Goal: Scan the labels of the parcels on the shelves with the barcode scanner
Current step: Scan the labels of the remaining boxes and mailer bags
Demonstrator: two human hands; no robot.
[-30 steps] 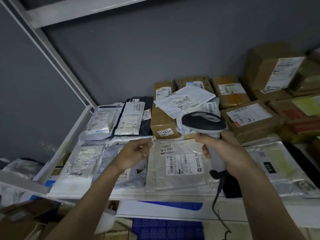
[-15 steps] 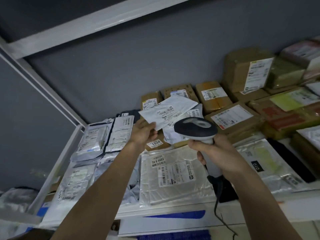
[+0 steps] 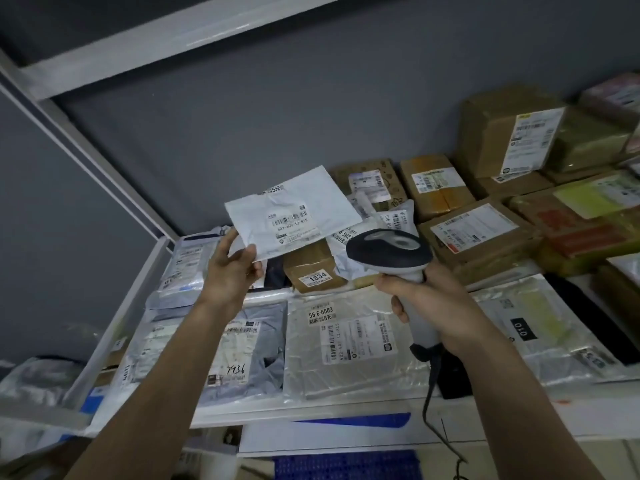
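While the white metal shelf (image 3: 519,415) stretches across the view against the grey wall (image 3: 277,109), it carries parcels from end to end. At the right rear stands a tall brown cardboard box (image 3: 491,133) with a white label facing out, and lower brown cartons (image 3: 481,233) pack the space around it. Along the front edge lies a clear plastic mailer (image 3: 346,351) marked 56-6-6603, flat on the shelf, with a grey bagged parcel (image 3: 242,348) scrawled 7936 just beside it on the left. Behind them sits a small brown box (image 3: 313,268) tagged 1834. Up in the air, above that box, is the thin white poly mailer (image 3: 291,213), label and barcode facing the camera; the left hand (image 3: 232,268) pinches its lower left corner between thumb and fingers. To the right, the right hand (image 3: 426,299) is wrapped round the pale handle of the black-headed barcode scanner (image 3: 388,251), the head raised near the mailer's lower right edge, not touching it. The scanner's black cable (image 3: 433,410) trails down past the shelf front.
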